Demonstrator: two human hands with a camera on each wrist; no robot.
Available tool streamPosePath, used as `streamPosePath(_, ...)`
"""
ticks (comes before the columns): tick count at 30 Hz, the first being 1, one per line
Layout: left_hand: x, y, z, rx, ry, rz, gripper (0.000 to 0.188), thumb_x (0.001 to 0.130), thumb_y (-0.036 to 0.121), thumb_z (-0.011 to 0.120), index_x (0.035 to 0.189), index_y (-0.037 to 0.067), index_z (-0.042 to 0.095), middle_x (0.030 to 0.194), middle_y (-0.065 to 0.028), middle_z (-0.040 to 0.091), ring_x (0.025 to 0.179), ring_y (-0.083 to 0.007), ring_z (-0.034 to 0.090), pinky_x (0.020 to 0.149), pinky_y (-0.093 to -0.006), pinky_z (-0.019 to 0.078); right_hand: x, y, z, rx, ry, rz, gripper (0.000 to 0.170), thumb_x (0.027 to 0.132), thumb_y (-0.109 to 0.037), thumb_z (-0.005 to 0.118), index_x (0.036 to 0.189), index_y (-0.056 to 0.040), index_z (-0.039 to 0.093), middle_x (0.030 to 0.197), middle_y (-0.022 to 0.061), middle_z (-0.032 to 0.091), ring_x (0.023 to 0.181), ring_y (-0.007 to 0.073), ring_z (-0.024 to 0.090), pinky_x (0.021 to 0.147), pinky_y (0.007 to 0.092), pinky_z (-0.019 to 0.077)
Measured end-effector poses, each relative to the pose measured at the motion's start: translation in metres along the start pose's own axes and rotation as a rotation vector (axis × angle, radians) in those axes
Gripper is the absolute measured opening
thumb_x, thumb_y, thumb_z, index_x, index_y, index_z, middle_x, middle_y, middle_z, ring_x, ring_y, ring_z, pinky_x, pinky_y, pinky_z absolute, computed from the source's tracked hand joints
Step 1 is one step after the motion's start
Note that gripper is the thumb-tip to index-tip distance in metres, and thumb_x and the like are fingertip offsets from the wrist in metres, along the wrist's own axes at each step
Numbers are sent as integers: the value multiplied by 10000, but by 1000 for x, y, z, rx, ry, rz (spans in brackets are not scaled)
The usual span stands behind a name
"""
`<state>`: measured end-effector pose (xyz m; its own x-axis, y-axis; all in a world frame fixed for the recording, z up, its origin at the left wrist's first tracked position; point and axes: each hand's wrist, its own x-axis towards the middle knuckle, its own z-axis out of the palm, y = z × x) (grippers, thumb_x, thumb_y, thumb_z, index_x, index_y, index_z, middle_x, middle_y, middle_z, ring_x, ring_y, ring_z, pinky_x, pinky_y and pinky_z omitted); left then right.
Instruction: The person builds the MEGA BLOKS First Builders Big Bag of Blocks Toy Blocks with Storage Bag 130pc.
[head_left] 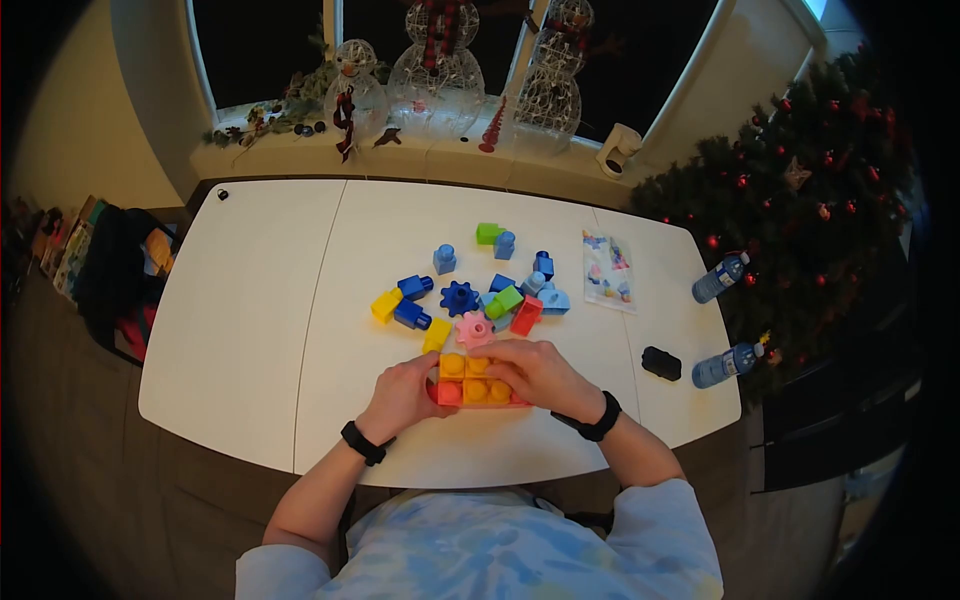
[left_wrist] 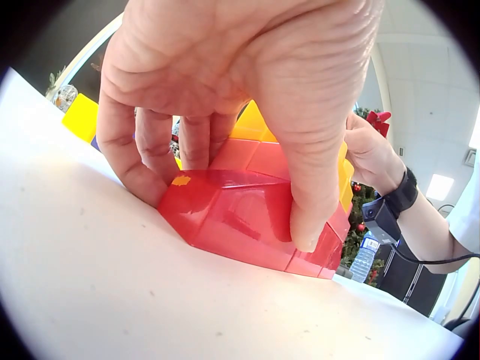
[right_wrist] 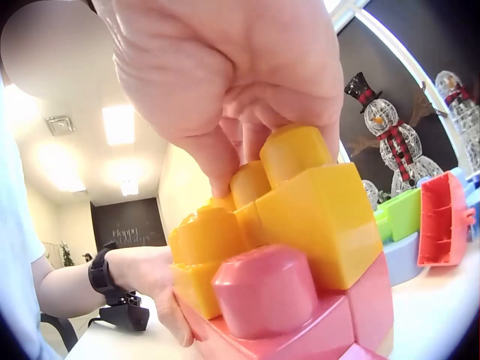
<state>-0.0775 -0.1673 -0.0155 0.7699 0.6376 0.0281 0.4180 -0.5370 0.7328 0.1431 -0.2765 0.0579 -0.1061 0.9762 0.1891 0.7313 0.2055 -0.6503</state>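
Observation:
Close to the table's near side stands a built stack of toy building blocks, with a red-pink base [left_wrist: 240,225] below and yellow blocks [right_wrist: 322,217] on top. My left hand [head_left: 395,400] grips the base at its left end, the thumb on the near side and the fingers on the far side. From above, my right hand [head_left: 545,375] holds a yellow block, its fingertips down among the studs. A bare pink stud [right_wrist: 262,292] shows at the right end. Just beyond the stack lies a pink gear-shaped piece [head_left: 474,329].
Farther back lie a dark blue gear [head_left: 460,298], a green block [head_left: 503,302], a red block [head_left: 526,315] and several blue and yellow ones. To the right are a printed plastic bag [head_left: 610,272], a black case [head_left: 661,364] and two water bottles [head_left: 722,367].

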Motion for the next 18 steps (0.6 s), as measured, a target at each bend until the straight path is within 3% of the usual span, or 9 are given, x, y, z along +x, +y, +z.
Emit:
streamPosePath(7,0,2,-1,-3,5,18,688,616,298,943,1197,102,630,942,-142,743,871,-361,724,779,-448,583,-1,-1,2,-44,34,-7,322,924,-76,705,1244,-112,697,1135,137,741,948,330,733,831,374,598)
streamPosePath(9,-1,6,-4,4,-5,15,689,620,297,940,1202,100,628,947,-141,746,877,-356,726,783,-446,584,7,-1,-10,43,-155,120,306,938,-99,702,1243,-111,707,1183,140,734,1019,312,724,889,388,581)
streamPosePath(10,-2,10,-6,27,-26,1,689,624,296,937,1205,95,625,956,-139,748,885,-351,727,788,-443,583,13,5,-16,45,-148,112,306,938,-99,702,1243,-111,707,1183,140,734,1019,312,724,889,388,581)
streamPosePath(12,-3,11,-12,59,-44,-13,690,629,295,934,1208,89,623,965,-136,750,892,-345,729,793,-441,583,32,19,-31,61,-257,-58,286,954,-135,694,1238,-104,718,1243,128,724,1106,299,699,971,396,543)
streamPosePath(13,-4,9,-15,66,-52,-3,690,632,295,933,1210,85,620,968,-135,750,897,-341,729,796,-439,582,48,15,-36,68,-281,18,291,948,-171,706,1227,-95,731,1278,147,709,1181,321,664,1026,404,511)
streamPosePath(14,-7,7,-18,73,-62,7,691,635,295,932,1212,80,617,972,-135,751,901,-337,730,800,-437,582,62,16,-37,72,-278,16,291,948,-171,706,1227,-95,731,1278,147,709,1181,321,664,1026,404,511)
streamPosePath(16,-12,2,-26,77,-68,5,687,634,297,933,1205,78,619,969,-136,750,898,-337,730,804,-434,582,89,19,-32,-131,-173,-206,360,922,-216,734,1265,-110,716,1360,180,655,1271,359,602,1062,401,485)
streamPosePath(18,-17,-3,-38,85,-71,6,683,633,298,934,1197,75,621,966,-137,750,894,-338,729,807,-432,582,120,23,-4,-178,-221,-259,433,894,-242,760,1308,-133,692,1425,191,599,1331,372,547,1090,425,461)
